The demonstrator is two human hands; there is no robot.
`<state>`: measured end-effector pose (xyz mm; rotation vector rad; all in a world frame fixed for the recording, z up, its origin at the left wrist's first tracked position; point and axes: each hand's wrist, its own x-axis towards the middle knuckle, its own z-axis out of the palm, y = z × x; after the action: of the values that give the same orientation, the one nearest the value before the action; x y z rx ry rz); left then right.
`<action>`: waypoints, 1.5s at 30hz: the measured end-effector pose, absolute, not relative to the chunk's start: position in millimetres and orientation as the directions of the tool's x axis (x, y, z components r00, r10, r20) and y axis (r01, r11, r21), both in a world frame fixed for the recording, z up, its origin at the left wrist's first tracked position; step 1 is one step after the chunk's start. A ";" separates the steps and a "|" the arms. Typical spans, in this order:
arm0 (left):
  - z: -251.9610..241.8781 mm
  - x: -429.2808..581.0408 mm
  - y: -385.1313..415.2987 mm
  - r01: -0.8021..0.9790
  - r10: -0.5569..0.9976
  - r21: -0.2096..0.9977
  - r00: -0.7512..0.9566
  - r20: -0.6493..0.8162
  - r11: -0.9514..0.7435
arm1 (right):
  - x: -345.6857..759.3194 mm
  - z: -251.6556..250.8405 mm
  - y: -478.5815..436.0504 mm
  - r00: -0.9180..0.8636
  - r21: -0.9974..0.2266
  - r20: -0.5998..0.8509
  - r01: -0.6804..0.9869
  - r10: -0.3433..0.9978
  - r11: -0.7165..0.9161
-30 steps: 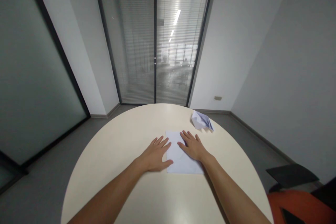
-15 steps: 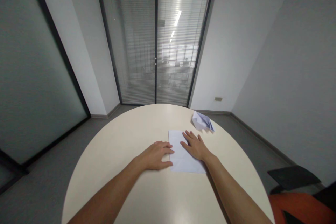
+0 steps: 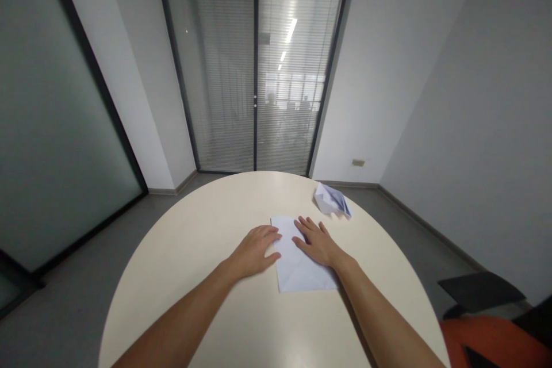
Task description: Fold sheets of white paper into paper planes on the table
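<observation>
A white sheet of paper (image 3: 299, 273) lies flat on the round cream table (image 3: 194, 241), with faint crease lines across it. My right hand (image 3: 317, 241) rests on the sheet's right side, fingers spread and palm down, covering part of it. At the sheet's left edge is my left hand (image 3: 256, 250), its fingertips over the edge and its thumb apart from the fingers. Beyond my right hand, near the table's far right rim, sits a folded white paper shape (image 3: 332, 200) with raised points.
On the lower right stands a chair with an orange-red seat (image 3: 487, 339) and a black armrest (image 3: 480, 291). A glass door with blinds (image 3: 211, 80) is behind the table, and a frosted glass panel (image 3: 56, 115) stands on the left.
The sheet has turned slightly, its far left corner shifting left and its near edge coming closer. My left thumb has lifted upward along the edge; my right hand has slid a little left.
</observation>
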<state>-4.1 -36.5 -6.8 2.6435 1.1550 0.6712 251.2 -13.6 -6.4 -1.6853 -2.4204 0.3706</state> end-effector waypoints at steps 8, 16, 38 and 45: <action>-18.2 -10.9 -24.2 0.761 0.818 0.330 0.442 0.367 -0.559 | 244.5 -2.1 -21.0 -0.482 -0.327 -0.013 0.830 0.876 0.452; -16.8 -15.0 -17.7 0.840 0.869 0.319 0.306 0.388 -0.439 | 241.1 3.6 -23.1 -0.565 -0.355 -0.011 0.774 0.825 0.525; -13.5 -3.0 -35.6 0.872 0.919 0.291 0.374 0.125 -0.395 | 240.5 -0.2 -18.9 -0.561 -0.249 0.223 0.758 0.797 0.603; -12.7 -5.8 -31.4 0.870 0.912 0.275 0.384 0.145 -0.410 | 240.3 -6.8 -15.1 -0.575 -0.248 0.309 0.720 0.758 0.648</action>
<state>-5.8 -31.4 -12.7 2.4827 1.6109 0.4117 240.3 -15.1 -6.8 -1.1674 -2.4809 0.1328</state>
